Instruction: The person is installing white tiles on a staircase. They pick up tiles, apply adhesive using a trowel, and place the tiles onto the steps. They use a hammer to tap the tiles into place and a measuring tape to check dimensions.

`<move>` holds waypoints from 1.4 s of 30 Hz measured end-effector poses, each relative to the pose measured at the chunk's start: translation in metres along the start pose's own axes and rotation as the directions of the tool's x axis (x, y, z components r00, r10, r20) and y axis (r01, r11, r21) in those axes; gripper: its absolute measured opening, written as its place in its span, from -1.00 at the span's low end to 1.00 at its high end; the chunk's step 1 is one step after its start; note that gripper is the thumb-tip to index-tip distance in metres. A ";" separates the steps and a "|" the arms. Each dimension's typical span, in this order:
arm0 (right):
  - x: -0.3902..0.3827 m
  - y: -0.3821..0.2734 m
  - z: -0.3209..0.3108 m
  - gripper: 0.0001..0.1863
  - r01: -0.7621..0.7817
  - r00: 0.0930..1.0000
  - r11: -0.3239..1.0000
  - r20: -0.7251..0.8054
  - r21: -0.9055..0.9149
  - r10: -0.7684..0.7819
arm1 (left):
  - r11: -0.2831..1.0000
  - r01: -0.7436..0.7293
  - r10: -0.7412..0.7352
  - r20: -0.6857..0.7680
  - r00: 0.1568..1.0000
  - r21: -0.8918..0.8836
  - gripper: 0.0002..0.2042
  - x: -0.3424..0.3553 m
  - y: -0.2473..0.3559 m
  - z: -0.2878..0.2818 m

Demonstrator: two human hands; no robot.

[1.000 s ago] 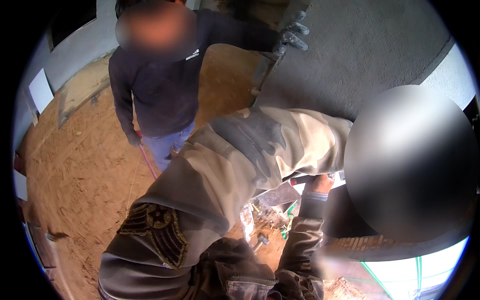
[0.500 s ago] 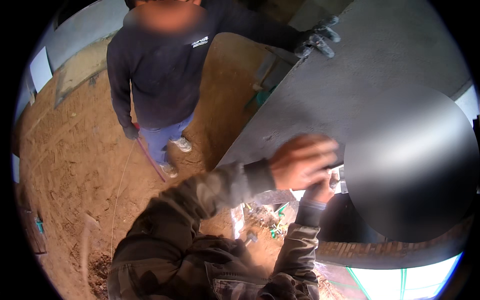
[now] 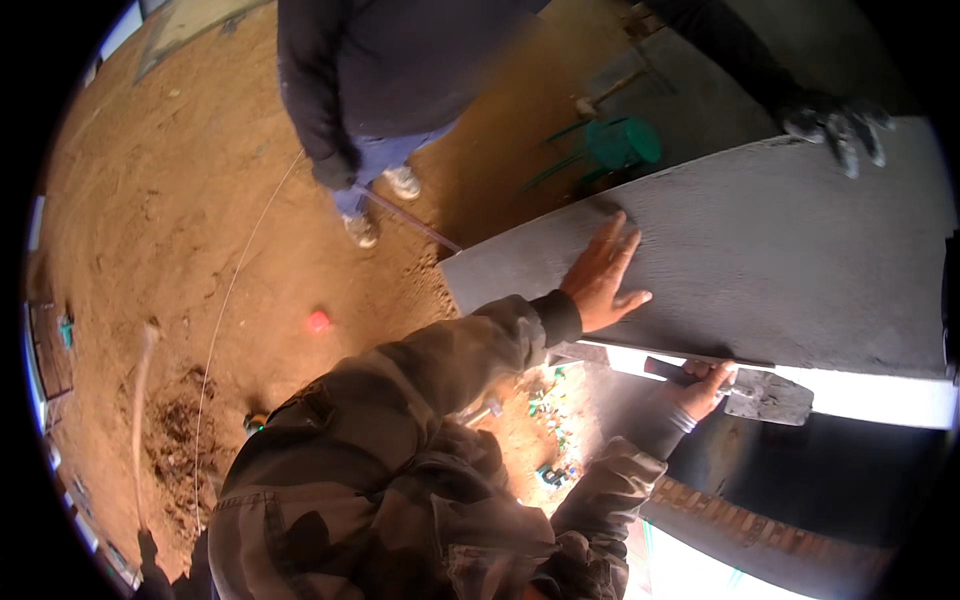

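My left hand (image 3: 600, 278) rests with its fingers stretched out against a grey plastered wall (image 3: 760, 255), near its lower edge. My right hand (image 3: 708, 388) is closed around the dark handle of a trowel (image 3: 768, 398). The flat, grey-smeared blade points to the right, just beside the wall's bright lower edge. A co-worker's gloved hand (image 3: 838, 122) lies on the wall's far edge. The co-worker's other hand is near a thin reddish rod (image 3: 410, 217), its tip close to the wall's left corner.
Brown earth floor (image 3: 270, 240) stretches left, crossed by a thin string (image 3: 238, 270). A red object (image 3: 319, 321) lies there, and a long-handled tool (image 3: 138, 420) farther left. A green stool-like object (image 3: 622, 145) stands beyond the wall. A curved brick row (image 3: 740, 510) runs at lower right.
My view has shifted. My left hand, blurred and above my right hand before, now lies spread on the wall. The trowel in my right hand has come into plain sight. The co-worker appears higher in view.
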State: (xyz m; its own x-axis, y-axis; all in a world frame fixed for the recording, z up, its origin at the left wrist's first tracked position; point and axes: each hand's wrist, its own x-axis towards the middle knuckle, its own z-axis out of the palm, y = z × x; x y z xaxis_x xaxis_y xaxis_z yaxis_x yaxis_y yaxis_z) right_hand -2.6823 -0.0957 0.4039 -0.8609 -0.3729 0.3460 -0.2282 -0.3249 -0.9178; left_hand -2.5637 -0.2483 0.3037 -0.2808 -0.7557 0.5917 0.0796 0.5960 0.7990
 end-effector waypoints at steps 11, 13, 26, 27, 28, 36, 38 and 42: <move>0.006 0.009 0.007 -0.65 -0.028 0.999 0.995 -0.030 0.099 0.031 | 0.830 0.338 -0.542 0.784 0.302 0.444 -0.47 -0.248 -0.110 -0.084; 0.012 0.011 -0.005 -0.64 -0.030 0.999 0.996 -0.011 0.084 0.031 | 0.765 0.311 -0.629 0.758 0.174 0.564 -0.46 -0.271 -0.126 -0.121; 0.017 0.014 -0.007 -0.63 -0.032 0.999 0.994 0.021 0.100 0.030 | 0.424 0.252 -0.877 0.464 -0.127 0.870 -0.41 -0.383 -0.192 -0.244; 0.019 0.006 -0.020 -0.63 0.014 1.000 0.996 0.002 0.083 -0.014 | 0.571 0.195 -0.793 0.597 -0.122 0.798 -0.42 -0.349 -0.184 -0.227; 0.018 0.013 -0.008 -0.63 -0.023 0.999 0.993 0.040 0.116 0.018 | 0.555 0.177 -0.809 0.577 -0.115 0.813 -0.44 -0.388 -0.198 -0.237; 0.015 0.018 -0.004 -0.70 -0.025 0.999 0.992 -0.039 0.126 0.030 | 0.393 0.571 -0.911 0.388 0.137 0.721 -0.53 -0.418 -0.207 -0.189; 0.017 0.018 -0.011 -0.72 -0.019 1.000 0.992 0.011 0.129 0.018 | 0.416 0.551 -0.899 0.416 0.133 0.723 -0.54 -0.411 -0.209 -0.185; 0.016 0.012 -0.009 -0.72 -0.011 1.000 0.994 -0.013 0.110 0.013 | 0.367 0.497 -0.910 0.414 0.016 0.787 -0.60 -0.424 -0.231 -0.192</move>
State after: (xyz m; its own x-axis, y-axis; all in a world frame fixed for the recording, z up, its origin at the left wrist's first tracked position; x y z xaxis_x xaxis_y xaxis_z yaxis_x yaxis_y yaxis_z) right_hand -2.7027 -0.0972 0.3963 -0.8695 -0.3658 0.3320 -0.1675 -0.4140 -0.8948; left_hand -2.2793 -0.1175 -0.1111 -0.4729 -0.4423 -0.7621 -0.8627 0.0564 0.5026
